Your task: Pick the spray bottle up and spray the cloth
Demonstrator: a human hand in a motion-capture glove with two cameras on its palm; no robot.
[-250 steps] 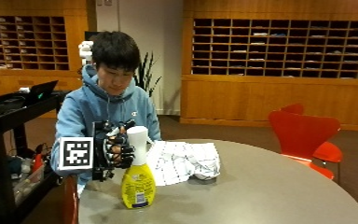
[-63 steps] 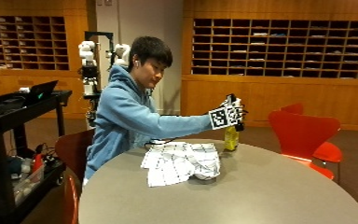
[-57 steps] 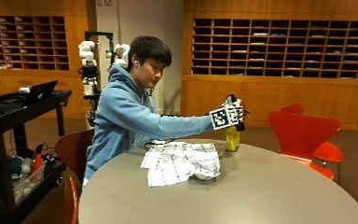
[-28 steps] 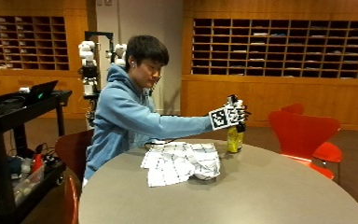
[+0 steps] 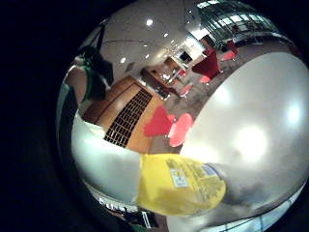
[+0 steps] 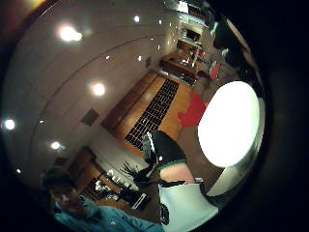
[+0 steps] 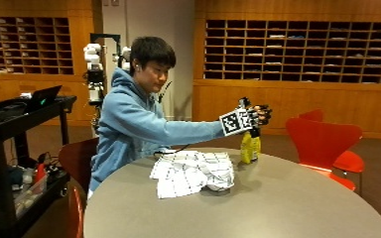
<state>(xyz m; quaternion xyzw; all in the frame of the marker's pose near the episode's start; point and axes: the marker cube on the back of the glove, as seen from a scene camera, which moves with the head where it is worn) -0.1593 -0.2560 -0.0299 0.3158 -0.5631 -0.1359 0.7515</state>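
We see the gloved right hand [image 7: 259,115] grasping the yellow plastic spray bottle [image 7: 250,147] by its top, upright on the round grey table [image 7: 296,203]; the crumpled checked cloth [image 7: 192,171] lies at its eight o'clock.

A white bottle top [image 6: 186,208] sits close to the palm, near a round white table [image 6: 229,123]

Seated behind the bench [image 7: 276,203], arm stretched over it. Cloth [image 7: 192,172] lying on the bench before the person; spray bottle [image 7: 250,147] upright just beyond the cloth's far side, right hand [image 7: 255,116] around its top. Chair [image 7: 322,144] behind the bottle.
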